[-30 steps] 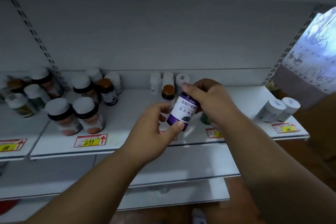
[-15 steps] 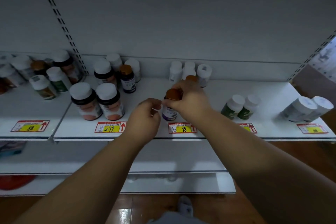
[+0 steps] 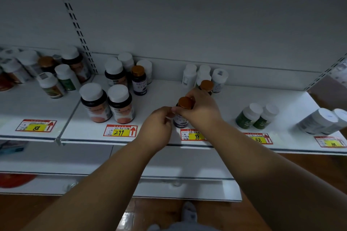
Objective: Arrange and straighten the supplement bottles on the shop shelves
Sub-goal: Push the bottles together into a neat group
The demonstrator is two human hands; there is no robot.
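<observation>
Both hands hold the purple-labelled bottle (image 3: 181, 118) at the shelf's (image 3: 161, 97) front edge: right hand (image 3: 201, 110) curled round it, left hand (image 3: 159, 124) pinching its side. Placement looks nearly done; two white bottles (image 3: 323, 122) at the right end lean, unstraightened.

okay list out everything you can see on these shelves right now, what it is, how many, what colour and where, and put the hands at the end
purple bottle: one, copper cap, shelf front above the 98 tag, held by both hands
copper-capped bottles: two more, dark, one behind the right hand, one mid-left
large dark bottles: two at the front, white caps, orange labels, above the 299 tag
white bottles: a cluster at the back centre, exact count unclear
green bottles: two, white caps, right, leaning
white tubs: two, far right, tilted
mixed bottles: several, far left bay, blurred
price tags: five, red and yellow, shelf edge
shelf: white
left hand: grips the purple bottle's side
right hand: grips near its cap
</observation>
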